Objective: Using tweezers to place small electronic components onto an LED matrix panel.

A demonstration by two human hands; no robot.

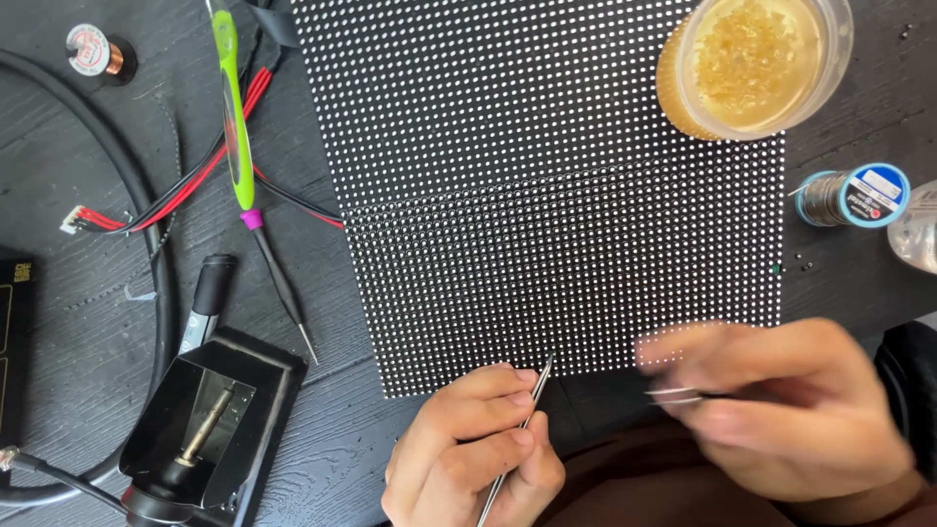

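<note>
Both hands at the near edge of the LED panel, each pinching a thin metal tool.

Left hand (473, 449) closed around tweezers (517, 434), tip touching the panel (547, 195) edge. Right hand (781, 410) blurred, fingers closed on a thin metal tool (673, 395), kind unclear, just off the panel's near edge. Panel lies flat on the desk (78, 322). Flux jar (752, 63) sits on its far right corner, solder spool (854, 195) just right. Screwdriver (249, 185) and red-black wires (195, 176) left; iron stand (210, 425) near left.
</note>
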